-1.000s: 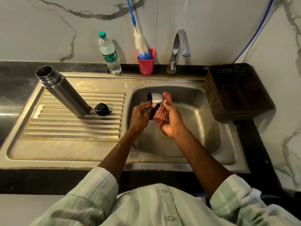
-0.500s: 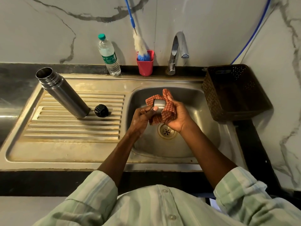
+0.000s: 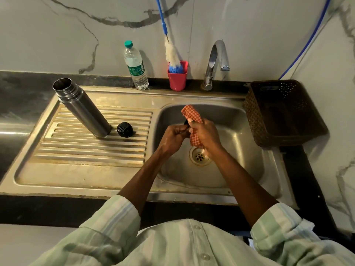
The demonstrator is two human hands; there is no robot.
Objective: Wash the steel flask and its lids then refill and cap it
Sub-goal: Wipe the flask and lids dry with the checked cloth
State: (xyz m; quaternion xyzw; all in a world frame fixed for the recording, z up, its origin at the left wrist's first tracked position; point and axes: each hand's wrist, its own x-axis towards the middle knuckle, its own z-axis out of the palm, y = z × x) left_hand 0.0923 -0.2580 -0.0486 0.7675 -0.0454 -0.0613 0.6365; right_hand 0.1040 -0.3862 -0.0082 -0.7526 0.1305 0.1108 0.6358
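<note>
Seen from above, a stainless steel kitchen sink [image 3: 249, 169] is set into a dark counter against a white marble wall. Nearest the viewer are the person's pale green striped sleeves, with both forearms reaching forward over the basin. The two hands meet above the drain [image 3: 199, 156]. The right hand [image 3: 206, 134] grips a red checked cloth [image 3: 192, 114], which is wrapped around a small dark-edged lid [image 3: 186, 122]; only a sliver of that lid shows, so its shape cannot be told. The left hand [image 3: 173, 136] is curled tight against the cloth and appears to pinch the lid from the other side.

To the left, on the ribbed draining board [image 3: 76, 150], the steel flask [image 3: 81, 110] stands uncapped with its mouth open. A black round stopper [image 3: 124, 129] sits just beside its base.

To the right of the basin, a dark brown perforated basket [image 3: 255, 120] rests on the counter.

Along the back edge stand a clear plastic water bottle [image 3: 135, 67] with a green cap, then a red cup [image 3: 177, 77] holding a blue-handled bottle brush [image 3: 172, 54], then a chrome tap [image 3: 216, 63]. A thin blue hose [image 3: 307, 41] curves up the wall at the far right.
</note>
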